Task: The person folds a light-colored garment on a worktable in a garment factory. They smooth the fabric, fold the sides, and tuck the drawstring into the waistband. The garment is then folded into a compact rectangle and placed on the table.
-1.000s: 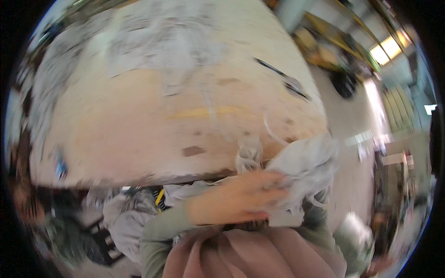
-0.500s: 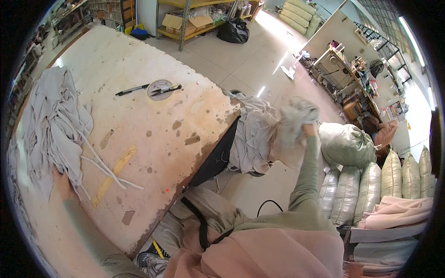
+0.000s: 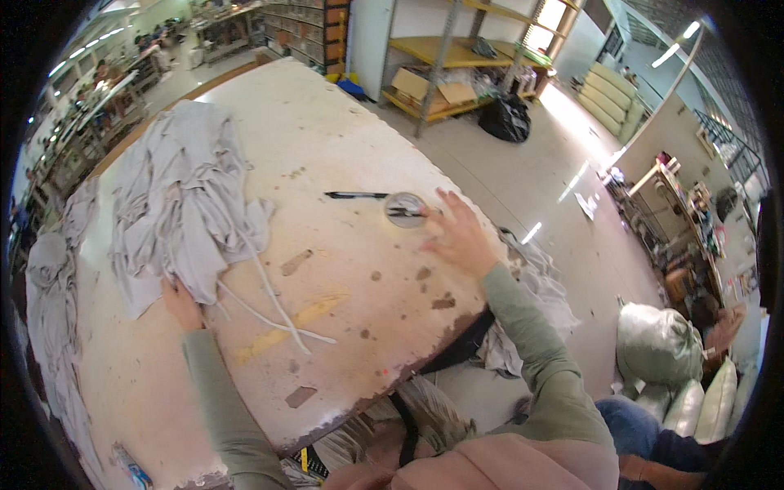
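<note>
My left hand (image 3: 183, 305) is closed on the lower edge of a rumpled pale grey garment (image 3: 181, 184) spread on the worn worktable (image 3: 359, 302), its fingertips partly hidden by the fabric. Loose white ties (image 3: 282, 314) trail from the garment across the tabletop. My right hand (image 3: 447, 233) is open, fingers spread, over a small round dish (image 3: 397, 220) holding a dark small tool, apparently snips (image 3: 404, 211). A black pen (image 3: 351, 195) lies left of the dish.
More grey fabric (image 3: 51, 318) lies along the left; a blue tool (image 3: 135, 469) sits near the bottom. Shelving (image 3: 425, 49) and a black bag (image 3: 504, 122) stand behind. Stuffed sacks (image 3: 657, 343) and another person's blue-clad leg (image 3: 629, 429) are at right.
My right hand has let go of the bunched cloth beside the table and moved up-left over the dish. My left hand stays at the garment. A blue-clad leg has appeared at lower right.
</note>
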Demonstrator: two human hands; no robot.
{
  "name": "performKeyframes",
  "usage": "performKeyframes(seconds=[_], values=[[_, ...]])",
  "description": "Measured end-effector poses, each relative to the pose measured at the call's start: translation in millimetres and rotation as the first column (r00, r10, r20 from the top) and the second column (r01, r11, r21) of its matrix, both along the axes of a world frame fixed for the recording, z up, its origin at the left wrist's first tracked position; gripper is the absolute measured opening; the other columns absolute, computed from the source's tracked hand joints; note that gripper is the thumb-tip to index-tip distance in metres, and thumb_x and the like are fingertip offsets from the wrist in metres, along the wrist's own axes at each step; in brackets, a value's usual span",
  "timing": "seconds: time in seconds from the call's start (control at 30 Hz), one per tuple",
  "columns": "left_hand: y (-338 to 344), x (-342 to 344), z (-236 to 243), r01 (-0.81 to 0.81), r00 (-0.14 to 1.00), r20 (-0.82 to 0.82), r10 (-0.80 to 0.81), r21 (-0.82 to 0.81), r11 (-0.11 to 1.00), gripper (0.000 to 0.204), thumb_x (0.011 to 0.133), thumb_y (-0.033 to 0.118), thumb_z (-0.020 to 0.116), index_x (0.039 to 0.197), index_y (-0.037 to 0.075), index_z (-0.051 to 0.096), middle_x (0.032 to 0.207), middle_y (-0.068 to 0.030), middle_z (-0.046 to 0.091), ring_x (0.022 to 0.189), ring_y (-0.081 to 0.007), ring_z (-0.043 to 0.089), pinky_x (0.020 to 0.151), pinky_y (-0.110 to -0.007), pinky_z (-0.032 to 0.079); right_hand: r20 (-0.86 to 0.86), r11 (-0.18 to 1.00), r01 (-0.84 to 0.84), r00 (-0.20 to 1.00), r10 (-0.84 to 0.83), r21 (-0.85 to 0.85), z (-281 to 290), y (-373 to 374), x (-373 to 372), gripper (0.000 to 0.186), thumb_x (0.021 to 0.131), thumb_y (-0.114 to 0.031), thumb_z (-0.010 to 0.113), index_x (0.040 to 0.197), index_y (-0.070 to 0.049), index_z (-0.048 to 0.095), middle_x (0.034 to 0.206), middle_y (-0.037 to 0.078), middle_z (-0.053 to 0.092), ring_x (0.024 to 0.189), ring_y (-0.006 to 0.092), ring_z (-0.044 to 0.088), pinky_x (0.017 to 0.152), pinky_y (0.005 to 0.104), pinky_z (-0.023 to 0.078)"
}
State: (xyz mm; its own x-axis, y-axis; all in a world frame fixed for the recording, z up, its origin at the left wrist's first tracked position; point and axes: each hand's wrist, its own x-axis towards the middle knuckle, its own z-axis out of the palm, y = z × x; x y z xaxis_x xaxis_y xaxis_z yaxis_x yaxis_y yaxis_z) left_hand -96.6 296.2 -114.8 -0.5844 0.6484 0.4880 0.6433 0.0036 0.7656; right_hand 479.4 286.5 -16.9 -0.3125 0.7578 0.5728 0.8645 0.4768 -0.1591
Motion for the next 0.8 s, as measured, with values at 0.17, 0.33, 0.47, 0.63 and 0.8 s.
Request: performKeyframes(seconds=[0.17, 0.33, 0.47, 0.63, 0.8], values=[[-8, 26, 26, -0.065, 0.991, -0.113, 0.071, 0.051, 0.997, 0.042, 0.087, 0.015, 0.052, 0.125, -0.004, 0.048, 0.117, -0.0225, 0.054, 0.109, -0.0378, 0.05, 0.096, -0.042, 0.036, 0.179, 1.0, -0.009, 0.984, 0.014, -0.029, -13, 62, -50, 0.046, 0.079, -0.049, 0.065, 0.12, -0.029, 0.062, 0.135, 0.006, 0.046, 0.122, 0.0369, 0.039, 0.098, 0.0471, 0.039], [-23, 58, 68, 0.108, 0.923, -0.381, -0.055, 0.12, 0.987, 0.048, 0.082, 0.024, 0.06, 0.123, 0.001, 0.049, 0.124, -0.0186, 0.05, 0.117, -0.0364, 0.043, 0.099, -0.046, 0.031, 0.095, 0.999, -0.01, 0.995, 0.015, -0.047, -26, 119, -71, 0.045, 0.081, -0.05, 0.062, 0.119, -0.027, 0.063, 0.134, 0.007, 0.047, 0.118, 0.0349, 0.04, 0.098, 0.0464, 0.039], [-21, 71, 78, 0.143, 0.896, -0.417, -0.153, -0.055, 0.988, 0.054, 0.082, 0.031, 0.062, 0.125, 0.002, 0.048, 0.127, -0.0179, 0.047, 0.119, -0.0357, 0.041, 0.099, -0.048, 0.03, 0.087, 0.999, 0.026, 0.996, -0.022, -0.036, -29, 173, -97, 0.047, 0.082, -0.049, 0.061, 0.122, -0.023, 0.061, 0.134, 0.01, 0.047, 0.121, 0.0336, 0.039, 0.099, 0.0487, 0.037], [-6, 67, 62, 0.031, 0.913, -0.393, -0.108, -0.198, 0.98, 0.049, 0.086, 0.035, 0.061, 0.122, 0.004, 0.051, 0.125, -0.0127, 0.051, 0.116, -0.0324, 0.044, 0.097, -0.047, 0.032, 0.354, 0.965, 0.208, 0.9, -0.252, 0.158, -22, 215, -136, 0.058, 0.088, -0.053, 0.051, 0.133, -0.015, 0.05, 0.138, 0.009, 0.044, 0.127, 0.0303, 0.036, 0.101, 0.0495, 0.033], [0, 58, 55, 0.007, 0.924, -0.378, -0.053, -0.123, 0.992, 0.031, 0.09, 0.029, 0.056, 0.111, 0.006, 0.058, 0.109, -0.0108, 0.059, 0.104, -0.0303, 0.051, 0.093, -0.046, 0.035, 0.415, 0.917, 0.089, 0.872, -0.26, 0.388, -30, 238, -206, 0.053, 0.092, -0.03, 0.048, 0.14, -0.01, 0.038, 0.141, 0.008, 0.042, 0.129, 0.0219, 0.038, 0.103, 0.048, 0.031]])
